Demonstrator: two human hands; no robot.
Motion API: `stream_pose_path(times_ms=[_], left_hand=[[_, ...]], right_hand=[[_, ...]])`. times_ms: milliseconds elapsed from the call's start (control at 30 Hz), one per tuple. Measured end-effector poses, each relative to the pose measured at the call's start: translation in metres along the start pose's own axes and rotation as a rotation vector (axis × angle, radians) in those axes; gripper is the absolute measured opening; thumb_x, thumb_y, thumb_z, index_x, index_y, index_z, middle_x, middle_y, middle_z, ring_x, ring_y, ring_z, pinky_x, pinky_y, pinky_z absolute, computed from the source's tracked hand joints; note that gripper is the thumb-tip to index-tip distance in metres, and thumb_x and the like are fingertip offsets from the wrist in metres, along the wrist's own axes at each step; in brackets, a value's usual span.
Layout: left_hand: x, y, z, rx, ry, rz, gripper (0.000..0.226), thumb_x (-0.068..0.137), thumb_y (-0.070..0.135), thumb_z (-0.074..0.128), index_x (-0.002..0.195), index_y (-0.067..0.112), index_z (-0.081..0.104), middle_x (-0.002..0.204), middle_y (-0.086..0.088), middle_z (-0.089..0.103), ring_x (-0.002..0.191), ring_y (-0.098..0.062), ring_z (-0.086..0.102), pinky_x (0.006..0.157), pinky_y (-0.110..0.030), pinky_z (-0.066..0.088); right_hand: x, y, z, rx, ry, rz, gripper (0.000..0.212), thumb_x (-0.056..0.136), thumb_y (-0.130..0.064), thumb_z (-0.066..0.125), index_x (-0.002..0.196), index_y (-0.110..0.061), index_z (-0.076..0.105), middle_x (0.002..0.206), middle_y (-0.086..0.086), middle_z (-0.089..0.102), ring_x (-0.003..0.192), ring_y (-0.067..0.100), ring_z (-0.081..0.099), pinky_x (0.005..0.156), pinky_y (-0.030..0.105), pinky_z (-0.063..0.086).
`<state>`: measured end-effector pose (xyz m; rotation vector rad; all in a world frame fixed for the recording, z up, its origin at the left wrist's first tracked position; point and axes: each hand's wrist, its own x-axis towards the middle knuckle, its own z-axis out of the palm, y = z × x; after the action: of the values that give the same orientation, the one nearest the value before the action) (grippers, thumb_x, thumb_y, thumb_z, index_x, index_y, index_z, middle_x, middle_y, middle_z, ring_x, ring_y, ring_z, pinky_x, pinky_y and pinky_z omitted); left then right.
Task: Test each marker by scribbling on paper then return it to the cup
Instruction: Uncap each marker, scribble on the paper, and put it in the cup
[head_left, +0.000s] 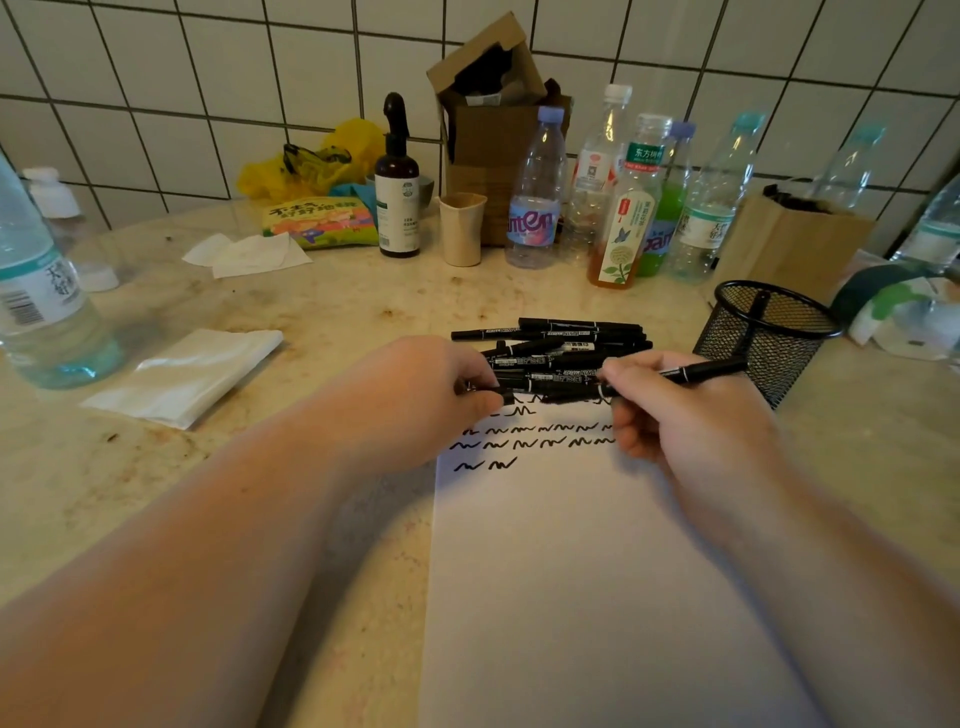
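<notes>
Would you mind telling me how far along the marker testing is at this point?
Many scribbles already fill several rows at the top of the paper, so a good number look tested. In hand: the right hand holds a marker, and the left hand grips something black at the pile of markers. Left: that pile lies outside the mesh cup, which appears to hold one marker at most.

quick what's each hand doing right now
Left hand: fingers pinch a small black marker cap.
Right hand: grips a black felt-tip marker over the white paper sheet.
</notes>
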<state>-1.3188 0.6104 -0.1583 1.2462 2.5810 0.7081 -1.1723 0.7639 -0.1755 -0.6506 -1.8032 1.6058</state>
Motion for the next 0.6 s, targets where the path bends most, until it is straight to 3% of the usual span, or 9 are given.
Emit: stream_pose_path(times_ms=[200, 400, 600], left_hand=[[-0.0018, 0.0024, -0.0001, -0.051, -0.015, 0.003, 0.016, 0.096, 0.037, 0.057, 0.107, 0.037, 0.068, 0.087, 0.012, 0.070, 0.082, -0.007, 0.064, 0.075, -0.022, 0.051], [-0.0016, 0.0044, -0.0003, -0.098, -0.017, 0.024, 0.015, 0.097, 0.037, 0.055, 0.106, 0.040, 0.066, 0.084, 0.016, 0.071, 0.080, -0.005, 0.064, 0.073, -0.022, 0.052], [-0.0026, 0.0051, -0.0012, -0.115, -0.013, 0.052, 0.014, 0.096, 0.037, 0.056, 0.105, 0.042, 0.066, 0.081, 0.018, 0.071, 0.077, -0.003, 0.064, 0.069, -0.022, 0.050]], right_hand=[[0.0000, -0.0062, -0.0011, 0.254, -0.068, 0.097, 0.028, 0.099, -0.019, 0.055, 0.083, -0.008, 0.076, 0.058, 0.006, 0.061, 0.052, 0.015, 0.056, 0.053, 0.027, 0.046], [-0.0006, -0.0081, 0.0012, 0.258, -0.067, 0.100, 0.022, 0.096, -0.009, 0.055, 0.081, -0.007, 0.070, 0.058, 0.008, 0.064, 0.052, 0.017, 0.058, 0.056, 0.031, 0.046], [-0.0019, -0.0086, 0.0003, 0.202, -0.091, 0.076, 0.013, 0.095, -0.009, 0.061, 0.083, -0.008, 0.066, 0.064, 0.012, 0.070, 0.052, 0.019, 0.063, 0.050, 0.026, 0.051]])
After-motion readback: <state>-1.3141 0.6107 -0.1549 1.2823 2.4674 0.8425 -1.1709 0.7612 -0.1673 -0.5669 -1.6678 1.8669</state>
